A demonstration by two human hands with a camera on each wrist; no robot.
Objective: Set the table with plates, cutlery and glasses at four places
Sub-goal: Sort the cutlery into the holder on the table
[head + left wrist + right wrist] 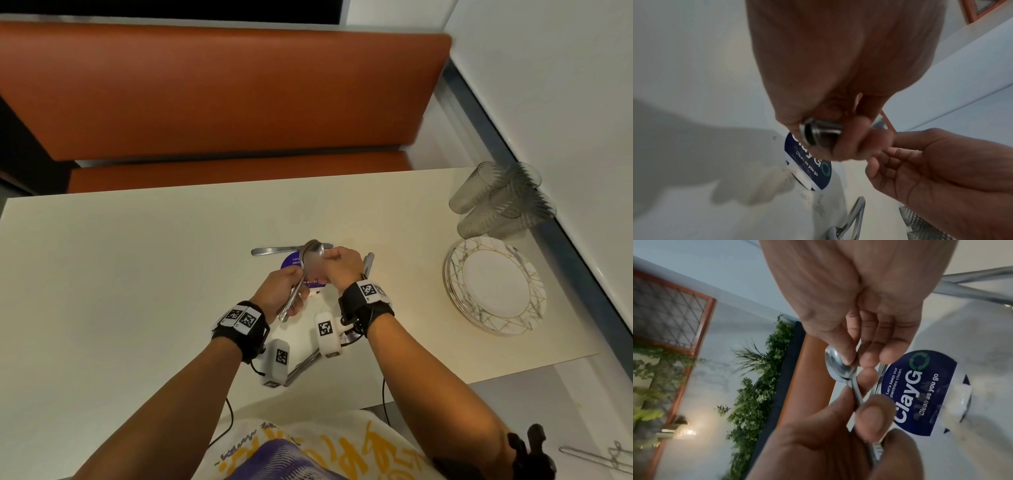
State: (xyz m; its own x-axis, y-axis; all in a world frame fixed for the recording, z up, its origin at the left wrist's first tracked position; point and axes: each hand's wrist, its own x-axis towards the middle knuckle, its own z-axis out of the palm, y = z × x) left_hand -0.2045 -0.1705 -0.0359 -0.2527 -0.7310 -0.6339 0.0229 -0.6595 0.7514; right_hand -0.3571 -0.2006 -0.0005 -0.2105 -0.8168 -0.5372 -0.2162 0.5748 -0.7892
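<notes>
A: While the left hand (286, 291) is gripping the bundled spoons (840, 368) by their handles, what is the right hand (342, 267) doing?
B: It is pinching one bowl above the round sticker (920, 394); it should be drawing that spoon straight out, with the bundle staying clamped between both hands.

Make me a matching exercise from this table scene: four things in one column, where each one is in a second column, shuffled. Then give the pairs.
Things
1. spoons
2. stack of plates
3. glasses
4. round sticker

Places
A. on the table's far right corner, by the wall
B. stuck to the tabletop under the hands
C. on the table's right side, nearer than the glasses
D. gripped by the left hand, one bowl pinched by the right hand

Pairs: 1-D, 2-C, 3-A, 4-B
</notes>
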